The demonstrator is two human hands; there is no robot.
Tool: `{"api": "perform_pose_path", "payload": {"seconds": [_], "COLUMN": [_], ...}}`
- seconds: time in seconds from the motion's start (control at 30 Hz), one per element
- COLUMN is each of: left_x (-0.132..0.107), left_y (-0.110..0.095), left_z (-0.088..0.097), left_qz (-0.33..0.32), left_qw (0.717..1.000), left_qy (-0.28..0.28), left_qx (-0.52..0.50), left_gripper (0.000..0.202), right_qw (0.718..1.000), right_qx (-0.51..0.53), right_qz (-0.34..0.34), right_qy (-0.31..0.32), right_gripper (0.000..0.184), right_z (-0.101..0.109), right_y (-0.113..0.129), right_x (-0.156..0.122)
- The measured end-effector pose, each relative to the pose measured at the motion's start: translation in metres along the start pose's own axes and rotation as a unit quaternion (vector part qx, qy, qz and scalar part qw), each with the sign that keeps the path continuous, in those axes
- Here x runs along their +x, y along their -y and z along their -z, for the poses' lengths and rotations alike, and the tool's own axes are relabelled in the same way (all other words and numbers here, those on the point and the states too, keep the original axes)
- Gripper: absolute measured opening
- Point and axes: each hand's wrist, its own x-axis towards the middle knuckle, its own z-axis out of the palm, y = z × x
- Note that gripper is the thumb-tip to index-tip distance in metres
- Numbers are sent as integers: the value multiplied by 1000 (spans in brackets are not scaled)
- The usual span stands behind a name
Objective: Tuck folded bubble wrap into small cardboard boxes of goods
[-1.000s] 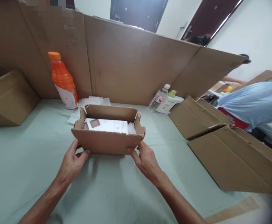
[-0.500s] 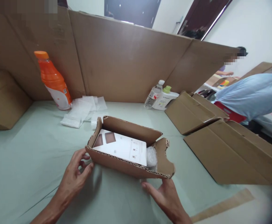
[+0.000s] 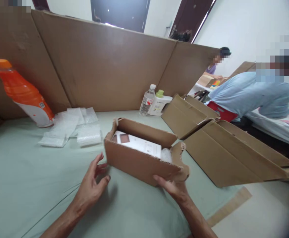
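An open-topped cardboard box [image 3: 136, 165] is tilted on the green cloth in front of me. Inside it lie a white printed carton [image 3: 140, 145] and, at its right end, a bubble-wrapped item [image 3: 166, 155]. My right hand [image 3: 172, 190] grips the box's lower right corner, thumb on the front face, other fingers hidden beneath or behind. My left hand [image 3: 94, 181] is open just left of the box, fingers apart and holding nothing. Folded bubble-wrap sheets [image 3: 89, 135] and thin clear sheets [image 3: 62, 127] lie beyond my left hand.
An orange bottle [image 3: 26, 96] leans at the left against a tall cardboard partition [image 3: 104, 66]. A water bottle [image 3: 148, 100] and a white bottle with a green cap [image 3: 160, 104] stand at the back. Cardboard boxes [image 3: 223, 155] line the right side. A person in light blue [image 3: 253, 96] bends beyond them.
The box has tipped, showing more of its front face. My right hand has closed on its corner, while my left hand has come away from its left end. The view has swung right.
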Motion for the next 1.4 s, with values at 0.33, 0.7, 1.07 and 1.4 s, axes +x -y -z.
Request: {"api": "perform_pose_path", "payload": {"seconds": [0.33, 0.7, 1.07, 1.4], "left_x": [-5, 19, 153, 234], "left_y": [20, -4, -60, -49], "left_z": [-24, -18, -138, -253], "left_qz": [-66, -82, -88, -98], "left_qw": [989, 977, 975, 968], "left_qy": [101, 114, 194, 229], "left_qx": [87, 161, 60, -3], "left_gripper": [40, 34, 73, 93], "right_qw": [978, 988, 982, 968], "right_qx": [-65, -146, -190, -246], "right_qz": [-22, 0, 14, -18], "right_qy": [-195, -45, 15, 42], "right_gripper": [90, 32, 40, 57], "right_z": [36, 8, -14, -3], "right_y": [-33, -37, -67, -73], "right_x": [104, 61, 95, 92]}}
